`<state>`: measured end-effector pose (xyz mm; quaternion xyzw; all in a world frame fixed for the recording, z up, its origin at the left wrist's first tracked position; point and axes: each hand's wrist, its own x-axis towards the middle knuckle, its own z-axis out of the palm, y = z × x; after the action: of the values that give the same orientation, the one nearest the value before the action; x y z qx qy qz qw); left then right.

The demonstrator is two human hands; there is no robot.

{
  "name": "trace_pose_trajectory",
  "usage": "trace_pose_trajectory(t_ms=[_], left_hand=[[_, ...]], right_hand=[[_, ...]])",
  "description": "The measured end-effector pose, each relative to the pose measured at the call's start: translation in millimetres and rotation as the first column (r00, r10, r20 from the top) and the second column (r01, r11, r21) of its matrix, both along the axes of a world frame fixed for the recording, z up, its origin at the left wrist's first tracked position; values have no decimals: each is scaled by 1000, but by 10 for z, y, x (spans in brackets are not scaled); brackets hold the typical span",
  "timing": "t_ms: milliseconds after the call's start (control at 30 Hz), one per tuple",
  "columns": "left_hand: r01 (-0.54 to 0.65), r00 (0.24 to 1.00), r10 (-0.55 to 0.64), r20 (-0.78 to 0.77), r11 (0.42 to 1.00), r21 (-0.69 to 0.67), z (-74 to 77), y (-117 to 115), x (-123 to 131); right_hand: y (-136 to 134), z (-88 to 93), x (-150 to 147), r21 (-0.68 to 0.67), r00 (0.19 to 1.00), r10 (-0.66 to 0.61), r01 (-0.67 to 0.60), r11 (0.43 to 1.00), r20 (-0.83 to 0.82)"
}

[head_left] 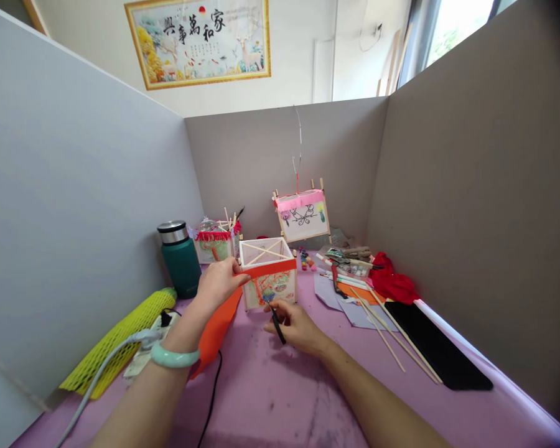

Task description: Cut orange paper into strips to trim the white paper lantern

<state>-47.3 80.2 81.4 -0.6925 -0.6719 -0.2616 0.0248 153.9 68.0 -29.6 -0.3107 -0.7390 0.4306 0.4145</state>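
Note:
A box-shaped paper lantern [280,290] with a wooden stick frame stands on the table in front of me. Thin sticks cross over its open top, and an orange-red strip [273,268] runs along the upper edge of its painted front. My left hand [218,283] is closed at the lantern's upper left corner, thumb and finger pinching the end of that strip. Lower down, before the front panel, my right hand [296,325] grips a slim black tool [277,325]. Its thin tip points up at the painting; I cannot tell whether it touches the paper or what kind of tool it is.
A pink-topped lantern [303,221] hangs from a wire behind. On the left are a green bottle [180,261], a red-fringed lantern [214,246], yellow netting [116,342], a plugged power strip and orange sheet [221,323]. Sticks [392,336], red cloth [392,279] and a black slab [438,345] lie right.

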Motion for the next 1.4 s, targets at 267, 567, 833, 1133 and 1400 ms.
trace_pose_trajectory(t_ms=[267, 567, 833, 1133, 1400], left_hand=[[125, 990, -123, 65, 991, -37, 53, -44, -44], [74, 996, -74, 54, 997, 11, 56, -6, -89], [98, 993, -98, 61, 995, -8, 100, 30, -100], [128, 990, -128, 62, 992, 6, 116, 48, -132], [167, 979, -164, 122, 986, -21, 134, 56, -171]], right_hand=[[-6, -28, -2, -12, 1000, 6, -6, 1000, 19], [-25, -6, -19, -49, 1000, 18, -17, 999, 8], [-29, -28, -57, -157, 993, 69, -83, 984, -95], [-32, -89, -158, -290, 978, 120, -167, 942, -173], [-46, 12, -245, -291, 979, 115, -162, 943, -171]])
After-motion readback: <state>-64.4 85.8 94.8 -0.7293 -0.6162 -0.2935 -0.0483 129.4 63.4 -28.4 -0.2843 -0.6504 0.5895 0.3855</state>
